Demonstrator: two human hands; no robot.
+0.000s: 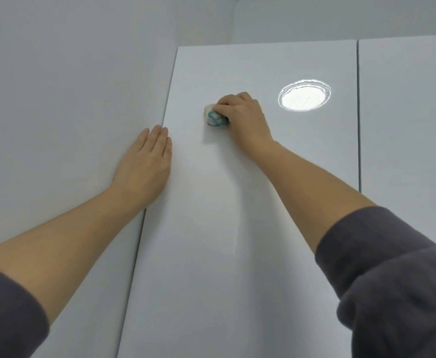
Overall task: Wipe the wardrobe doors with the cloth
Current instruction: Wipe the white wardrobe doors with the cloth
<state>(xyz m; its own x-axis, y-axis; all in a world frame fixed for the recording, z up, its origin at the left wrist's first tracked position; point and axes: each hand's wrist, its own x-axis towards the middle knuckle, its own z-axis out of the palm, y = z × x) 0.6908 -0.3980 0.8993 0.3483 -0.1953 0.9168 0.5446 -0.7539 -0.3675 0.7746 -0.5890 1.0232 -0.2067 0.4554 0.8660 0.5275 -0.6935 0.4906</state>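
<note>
Even, cool indoor light; mild softness throughout.
A round glare patch [304, 95], a reflected lamp, is blown out on the glossy wardrobe door [198, 267]. Faint, diffuse shadows are cast beside the right hand [242, 116] and its forearm. The cloth [215, 117] is rendered slightly blurred. Door edges are bowed by the wide-angle lens; the sleeve [392, 280] at lower right is left out of focus.

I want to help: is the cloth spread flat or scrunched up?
Scrunched: the white-and-teal cloth is a small ball gripped by the right hand.
</note>
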